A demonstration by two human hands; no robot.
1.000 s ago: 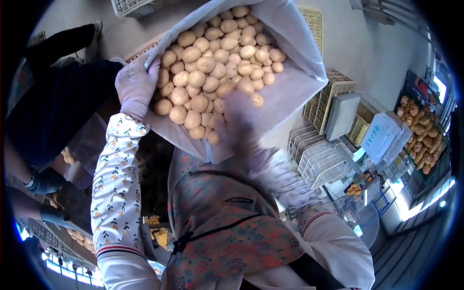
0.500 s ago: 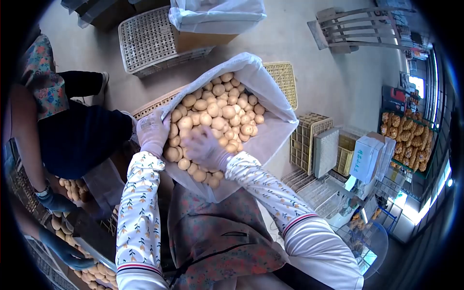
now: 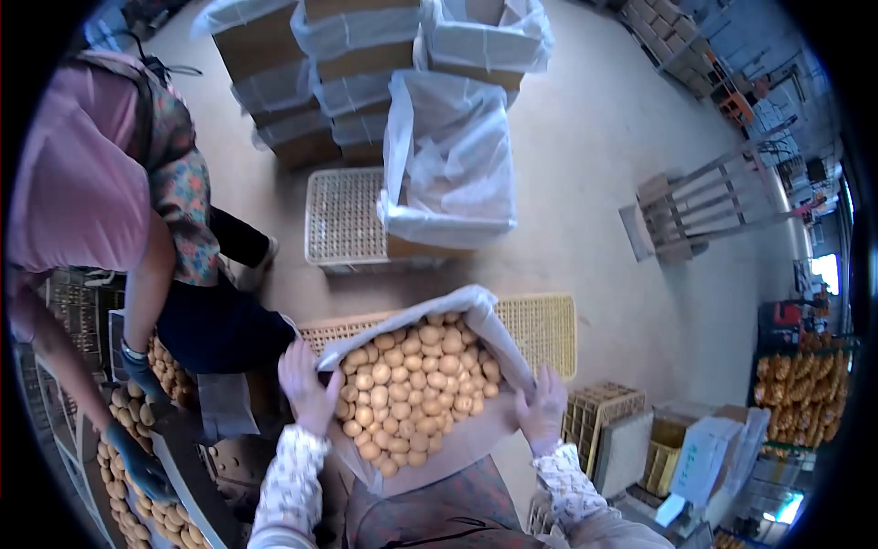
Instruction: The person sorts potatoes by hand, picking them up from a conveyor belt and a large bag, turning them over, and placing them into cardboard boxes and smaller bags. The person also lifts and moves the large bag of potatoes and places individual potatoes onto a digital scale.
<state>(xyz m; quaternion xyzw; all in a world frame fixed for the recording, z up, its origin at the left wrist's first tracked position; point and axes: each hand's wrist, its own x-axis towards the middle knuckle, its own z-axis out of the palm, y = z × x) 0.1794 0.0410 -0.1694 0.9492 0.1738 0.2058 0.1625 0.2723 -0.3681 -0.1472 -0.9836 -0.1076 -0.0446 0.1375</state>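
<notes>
A box lined with white plastic stands before me, full of round tan produce that looks like potatoes. My left hand is at the box's left edge, its fingers closed on the liner. On the opposite side my right hand grips the liner at the right edge, thumb inside. Both hands are gloved. Beneath the box is a yellow plastic crate.
A co-worker in a pink top bends over more produce at the left. Lined cartons are stacked ahead, with an empty lined box on a white crate. A wooden rack and crates are on the right.
My right hand has left the produce for the box's right edge. My left hand is still at the left edge. The view has tilted up, showing more cartons ahead.
</notes>
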